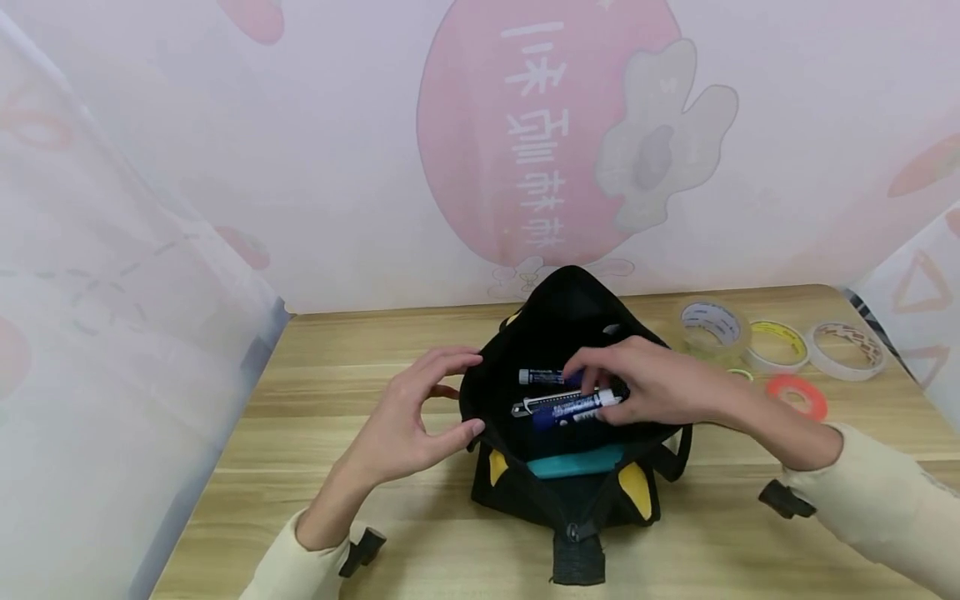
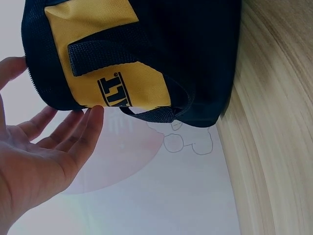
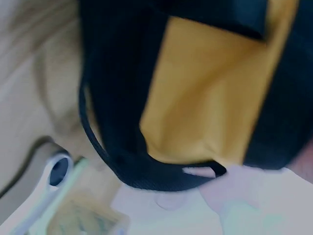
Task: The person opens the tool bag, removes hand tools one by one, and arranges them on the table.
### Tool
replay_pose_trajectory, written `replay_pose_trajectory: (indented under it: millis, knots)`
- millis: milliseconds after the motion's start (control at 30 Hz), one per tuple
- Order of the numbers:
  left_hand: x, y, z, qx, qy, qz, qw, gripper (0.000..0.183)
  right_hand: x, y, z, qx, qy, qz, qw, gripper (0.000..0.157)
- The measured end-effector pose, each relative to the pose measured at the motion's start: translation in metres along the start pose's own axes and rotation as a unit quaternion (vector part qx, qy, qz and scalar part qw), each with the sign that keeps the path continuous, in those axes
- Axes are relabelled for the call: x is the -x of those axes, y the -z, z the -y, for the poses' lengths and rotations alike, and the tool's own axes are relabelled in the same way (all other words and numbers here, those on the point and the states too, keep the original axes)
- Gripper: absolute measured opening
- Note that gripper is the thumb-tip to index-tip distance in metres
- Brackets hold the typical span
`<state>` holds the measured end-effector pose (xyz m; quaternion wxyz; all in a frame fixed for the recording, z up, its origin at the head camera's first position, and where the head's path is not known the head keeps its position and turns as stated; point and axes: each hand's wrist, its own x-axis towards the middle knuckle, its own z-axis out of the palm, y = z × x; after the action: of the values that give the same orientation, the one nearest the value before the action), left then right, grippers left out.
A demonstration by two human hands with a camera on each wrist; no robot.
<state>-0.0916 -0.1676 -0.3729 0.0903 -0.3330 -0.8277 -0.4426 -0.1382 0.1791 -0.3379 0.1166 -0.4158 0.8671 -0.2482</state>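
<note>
Pale sleeves (image 1: 885, 500) lie nearest the head camera, entering from the lower left and lower right of the frame. Just right of centre, a black-and-yellow bag (image 1: 596, 500) sits on the wooden table (image 1: 300, 450), mouth open. At its left rim, the left hand (image 1: 401, 417) has fingers spread and thumb set apart, tips touching the edge. Over the mouth, the right hand (image 1: 656, 383) has curled fingers, thumb and fingers pinching the right end of the lower marker (image 1: 573, 410), which shows within the mouth's outline. Just beside it lie the upper marker (image 1: 542, 377) and a slim cutter-like item (image 1: 532, 406); whether the same grip takes them in cannot be told.

Handling, as judged: the left hand should hold the rim wide without tipping the bag; the right should keep its pinch firm and the marker clear of the rim. If the slim item is a cutter, fingers should avoid its left end.

Limits of inspection: the bag's interior is dark and its floor cannot be made out. At the front of the mouth, a teal piece (image 1: 576, 462) shows only partly; its nature is undetermined. Beyond the right wrist, a small greenish ring (image 1: 741, 374) is mostly hidden. The right wrist view is blurred and shows no fingertips.
</note>
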Motion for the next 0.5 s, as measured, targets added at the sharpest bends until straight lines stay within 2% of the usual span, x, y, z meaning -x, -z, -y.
replay_pose_trajectory:
  millis: [133,233,300,500]
  knots:
    - [-0.001,-0.001,0.0,0.006,0.0,0.003,1.0,0.064,0.01,0.015,0.004,-0.015,0.0,-0.066,0.998,0.049]
    - [-0.002,-0.001,0.0,0.009,0.003,0.004,0.9999,0.064,0.02,0.025,0.006,-0.005,0.001,-0.108,0.994,0.05]
    - [-0.002,-0.001,0.0,0.01,0.005,0.005,0.9999,0.065,0.028,0.03,0.006,0.003,0.006,-0.131,0.991,0.05]
    - [-0.002,-0.002,0.002,0.009,0.007,0.005,0.9999,0.065,0.047,0.039,0.002,-0.024,0.031,-0.185,0.982,0.053]
